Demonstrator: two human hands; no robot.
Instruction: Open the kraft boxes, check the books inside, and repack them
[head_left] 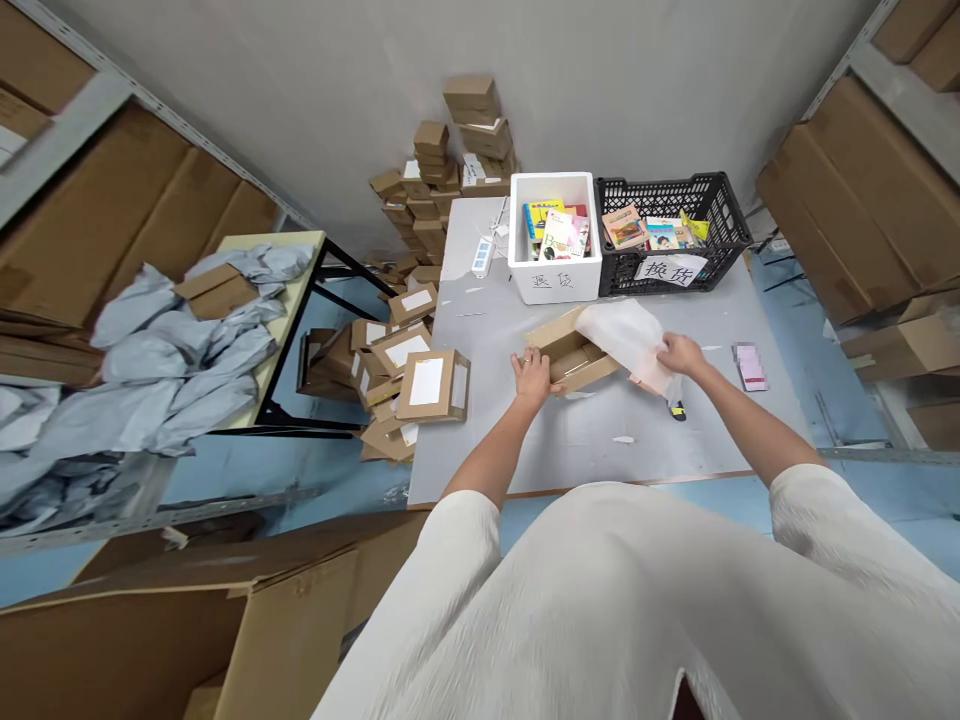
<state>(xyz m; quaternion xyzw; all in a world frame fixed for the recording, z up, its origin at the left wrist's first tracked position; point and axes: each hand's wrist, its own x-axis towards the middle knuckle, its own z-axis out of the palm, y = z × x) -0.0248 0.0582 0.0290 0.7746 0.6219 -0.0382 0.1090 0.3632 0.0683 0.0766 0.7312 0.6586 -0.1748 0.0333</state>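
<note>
An open brown cardboard box (574,350) lies on the grey table (480,440). My left hand (533,375) grips the left side of this box, fingers over its wall. With its fingers closed, my right hand (681,355) holds the right edge of a whitish, translucent wrapping (622,335), which hangs over the box's right end. Something pinkish shows through or under the wrapping, too covered to make out. A small black and yellow item (677,410) lies below my right hand.
A white foam box (555,283) and a black crate (675,270), both with books, stand at the back. A power strip (483,257) lies left, a pink item (750,366) right. Cartons (431,385) are piled at the left edge; grey parcels (187,340) fill a side table.
</note>
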